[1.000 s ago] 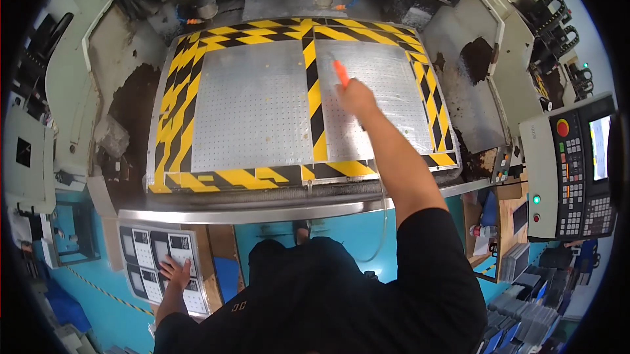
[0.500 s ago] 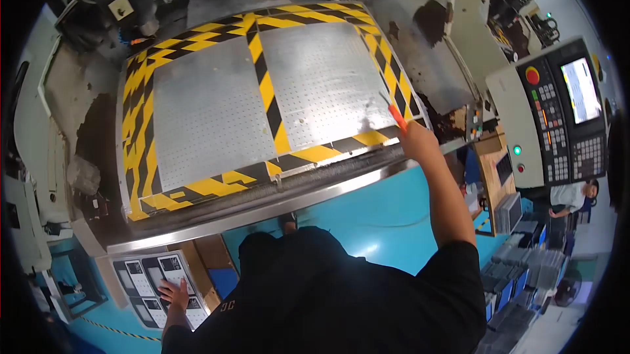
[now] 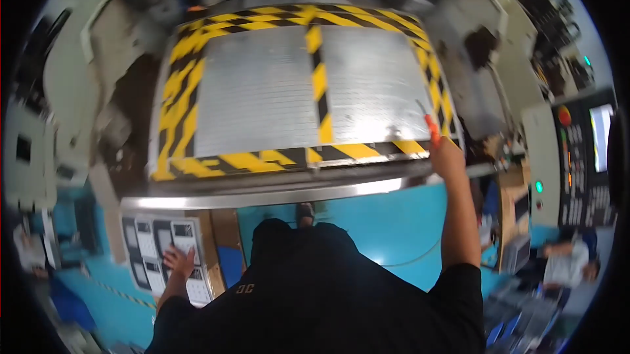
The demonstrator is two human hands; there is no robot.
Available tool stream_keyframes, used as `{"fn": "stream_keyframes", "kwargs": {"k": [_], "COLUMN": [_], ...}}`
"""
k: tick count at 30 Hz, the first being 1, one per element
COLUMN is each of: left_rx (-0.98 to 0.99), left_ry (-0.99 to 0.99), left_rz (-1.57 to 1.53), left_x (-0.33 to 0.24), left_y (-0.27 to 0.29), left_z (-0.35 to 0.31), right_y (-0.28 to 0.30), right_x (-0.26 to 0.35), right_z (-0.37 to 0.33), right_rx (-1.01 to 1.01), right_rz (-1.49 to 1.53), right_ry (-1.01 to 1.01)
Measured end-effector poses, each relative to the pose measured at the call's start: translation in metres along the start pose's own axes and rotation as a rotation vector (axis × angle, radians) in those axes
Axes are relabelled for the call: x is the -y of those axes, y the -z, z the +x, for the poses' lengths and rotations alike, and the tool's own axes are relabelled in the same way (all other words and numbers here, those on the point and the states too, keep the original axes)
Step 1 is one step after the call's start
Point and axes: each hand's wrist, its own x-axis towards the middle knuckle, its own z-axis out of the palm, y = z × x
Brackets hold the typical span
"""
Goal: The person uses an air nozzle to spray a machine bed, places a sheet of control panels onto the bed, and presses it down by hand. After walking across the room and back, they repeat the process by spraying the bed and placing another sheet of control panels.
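Observation:
My right hand is closed round a slim hand tool with an orange-red handle and a thin, slightly bent metal tip; its exact kind is blurred. It is held over the right front corner of a perforated metal plate edged with yellow-and-black striped tape. Low on the left, my left hand rests with spread fingers on flat panels patterned in white and dark grey. Nothing shows in its grasp.
A control panel with a screen and keys stands at the right. Machine walls enclose the plate, with a bright metal rail along its front. Another person sits at the lower right. Blue floor lies below.
My view has turned, so the plate looks more level and sits farther right. The right hand still grips the tool near the same corner; the left hand stays on the panels.

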Motion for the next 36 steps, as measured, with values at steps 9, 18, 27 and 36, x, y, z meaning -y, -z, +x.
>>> {"fn": "stream_keyframes", "kwargs": {"k": [9, 18, 27, 36], "left_rx": [-0.135, -0.420, -0.046, -0.094], "left_ry": [-0.124, 0.190, 0.621, 0.466], "left_rz": [-0.186, -1.464, -1.943, -1.713], "left_x": [0.003, 0.148, 0.155, 0.166], "left_y": [0.005, -0.076, -0.058, -0.040], "left_z": [-0.024, -0.093, -0.074, -0.096], "right_y": [-0.063, -0.075, 0.039, -0.012], "right_x": [0.287, -0.031, 0.253, 0.076], "right_z": [0.073, 0.189, -0.147, -0.046], "right_rx": [0.051, -0.092, 0.731, 0.008], "right_rz": [0.281, 0.640, 0.228, 0.670], "right_ry": [0.703, -0.066, 1.127, 0.299]}}
